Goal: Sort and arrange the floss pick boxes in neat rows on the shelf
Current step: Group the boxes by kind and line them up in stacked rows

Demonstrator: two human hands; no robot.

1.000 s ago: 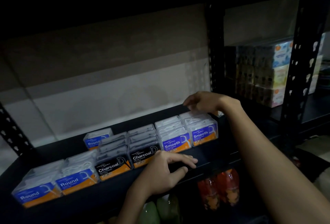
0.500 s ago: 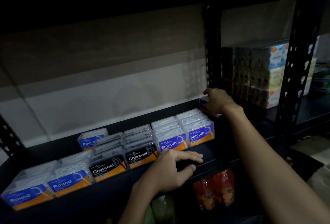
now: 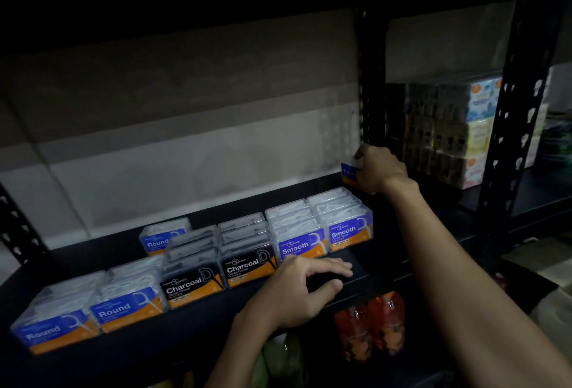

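Clear floss pick boxes stand in rows on the black shelf (image 3: pixel 198 322): blue Round boxes (image 3: pixel 128 308) at the left, black Charcoal boxes (image 3: pixel 247 267) in the middle, blue Smooth boxes (image 3: pixel 349 232) at the right. One Round box (image 3: pixel 161 237) stands alone behind the Charcoal rows. My right hand (image 3: pixel 379 171) grips a blue box (image 3: pixel 348 172) at the shelf's back right corner, beside the upright post. My left hand (image 3: pixel 305 287) rests with relaxed fingers on the shelf's front edge, in front of the Smooth row.
A black perforated post (image 3: pixel 373 84) stands just behind my right hand. Stacked packs (image 3: pixel 458 130) fill the neighbouring shelf bay on the right. Red bottles (image 3: pixel 370 330) and green bottles (image 3: pixel 278 359) stand on the shelf below. A pale wall backs the shelf.
My right hand reached from above the Smooth rows to the back right corner and took hold of a blue box there. My left hand stayed at the front edge.
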